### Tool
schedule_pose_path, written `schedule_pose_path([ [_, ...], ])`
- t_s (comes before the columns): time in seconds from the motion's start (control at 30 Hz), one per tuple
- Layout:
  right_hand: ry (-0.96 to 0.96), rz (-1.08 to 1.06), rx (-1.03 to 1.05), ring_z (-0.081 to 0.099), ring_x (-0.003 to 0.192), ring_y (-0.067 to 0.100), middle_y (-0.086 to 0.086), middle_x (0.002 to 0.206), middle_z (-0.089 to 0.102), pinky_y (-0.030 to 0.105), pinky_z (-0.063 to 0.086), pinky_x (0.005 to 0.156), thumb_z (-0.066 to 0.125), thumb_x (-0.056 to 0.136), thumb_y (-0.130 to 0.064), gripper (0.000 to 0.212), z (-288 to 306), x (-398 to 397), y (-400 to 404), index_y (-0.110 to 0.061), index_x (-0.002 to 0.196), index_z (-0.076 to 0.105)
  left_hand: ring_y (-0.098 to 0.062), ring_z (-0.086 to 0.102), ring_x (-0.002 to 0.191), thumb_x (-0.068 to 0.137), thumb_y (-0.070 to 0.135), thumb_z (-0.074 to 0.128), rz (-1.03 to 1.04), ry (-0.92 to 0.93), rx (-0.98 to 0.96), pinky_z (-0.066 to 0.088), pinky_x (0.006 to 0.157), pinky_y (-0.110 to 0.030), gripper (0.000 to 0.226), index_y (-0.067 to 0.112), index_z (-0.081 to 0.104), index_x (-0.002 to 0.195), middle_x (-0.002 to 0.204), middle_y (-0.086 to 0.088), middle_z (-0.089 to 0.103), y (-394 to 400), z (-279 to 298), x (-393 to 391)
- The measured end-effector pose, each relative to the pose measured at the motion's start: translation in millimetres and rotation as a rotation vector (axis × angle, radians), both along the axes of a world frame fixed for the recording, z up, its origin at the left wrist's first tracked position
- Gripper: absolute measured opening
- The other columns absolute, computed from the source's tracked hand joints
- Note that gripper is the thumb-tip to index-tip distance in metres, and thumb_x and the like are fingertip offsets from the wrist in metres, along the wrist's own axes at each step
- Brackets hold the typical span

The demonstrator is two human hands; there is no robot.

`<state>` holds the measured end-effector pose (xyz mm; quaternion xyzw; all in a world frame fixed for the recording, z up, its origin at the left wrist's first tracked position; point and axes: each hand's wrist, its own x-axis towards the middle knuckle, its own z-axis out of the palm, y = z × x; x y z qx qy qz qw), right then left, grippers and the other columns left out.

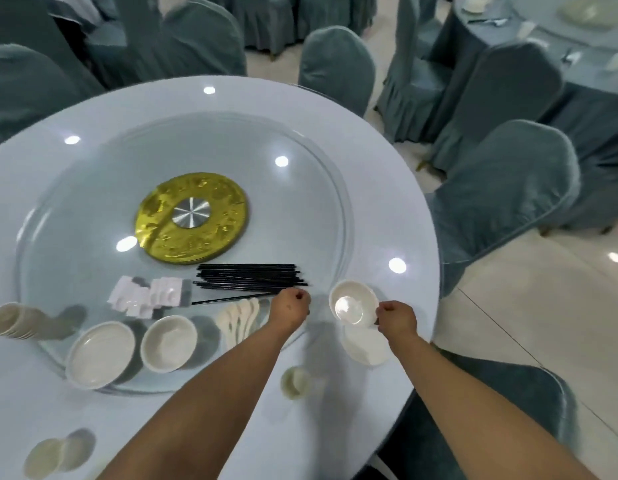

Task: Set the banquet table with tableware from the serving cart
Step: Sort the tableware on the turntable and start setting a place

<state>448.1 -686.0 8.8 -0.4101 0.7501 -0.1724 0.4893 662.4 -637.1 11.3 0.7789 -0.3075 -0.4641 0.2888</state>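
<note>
A small cup (295, 382) sits nearest, on the table (387, 216). Beyond it the right hand (397, 319) pinches a bowl (353, 303) tilted above a plate (366, 344); best lower it level and centred. The left hand (291, 304) curls its fingers around the chopsticks (248, 278); lift one pair cleanly.

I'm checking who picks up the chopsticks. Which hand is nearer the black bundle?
Left. The left hand is at the near right end of the chopsticks; the right hand is off to their right, holding a bowl.
</note>
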Motion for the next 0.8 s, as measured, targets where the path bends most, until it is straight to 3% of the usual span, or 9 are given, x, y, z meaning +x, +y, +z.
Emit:
schedule_pose_path([
  [0.13,0.045,0.003,0.037,0.068,0.088,0.03,0.003,0.084,0.069,0.045,0.058,0.085,0.053,0.09,-0.004,0.021,-15.1,-39.0,2.8,-0.01,0.098,0.072,-0.021,0.071,0.073,0.09,0.024,0.066,-0.095,0.091,0.051,0.061,0.077,-0.04,0.02,0.005,0.071,0.089,0.09,-0.015,0.072,-15.9,-12.1,-49.2],
  [0.2,0.04,0.01,0.047,0.068,0.091,0.03,0.006,0.091,0.07,0.044,0.058,0.087,0.054,0.092,-0.005,0.022,-22.7,-49.0,3.6,-0.01,0.103,0.072,-0.024,0.072,0.074,0.087,0.024,0.07,-0.13,0.075,0.06,0.061,0.076,-0.039,0.015,0.009,0.07,0.086,0.087,-0.012,0.073,-21.4,-17.4,-67.4],
  [0.3,0.018,-0.008,0.065,0.069,0.087,0.027,0.001,0.084,0.069,0.044,0.058,0.087,0.057,0.092,-0.007,0.018,-31.9,-60.8,6.7,-0.012,0.103,0.07,-0.025,0.071,0.072,0.082,0.023,0.074,-0.19,0.013,0.072,0.06,0.074,-0.034,0.014,0.011,0.071,0.089,0.083,-0.007,0.072,-26.9,-25.8,-85.2],
  [0.43,-0.055,-0.031,0.127,0.069,0.082,0.028,0.008,0.081,0.07,0.045,0.059,0.084,0.059,0.091,-0.006,0.015,-45.1,-73.1,8.1,-0.009,0.102,0.068,-0.016,0.06,0.081,0.083,0.018,0.07,-0.344,-0.192,0.075,0.046,0.072,-0.023,0.012,0.01,0.071,0.092,0.086,0.0,0.066,-29.2,-37.5,-97.1],
  [0.63,-0.008,0.032,0.182,0.071,0.085,0.029,0.008,0.077,0.07,0.047,0.059,0.083,0.058,0.088,-0.005,0.012,-57.6,-77.2,5.3,-0.014,0.089,0.066,-0.023,0.065,0.084,0.084,0.01,0.058,-0.389,-0.307,0.123,0.047,0.069,-0.024,0.015,0.009,0.073,0.088,0.088,-0.007,0.07,-32.9,-48.1,-107.6],
  [0.8,0.026,0.061,0.194,0.07,0.086,0.028,0.009,0.079,0.072,0.046,0.058,0.084,0.057,0.088,-0.007,0.012,-69.5,-76.9,4.4,-0.014,0.091,0.066,-0.025,0.062,0.077,0.087,0.01,0.053,-0.403,-0.332,0.146,0.042,0.061,-0.024,0.019,0.012,0.065,0.072,0.076,-0.01,0.066,-30.2,-58.1,-109.2],
])
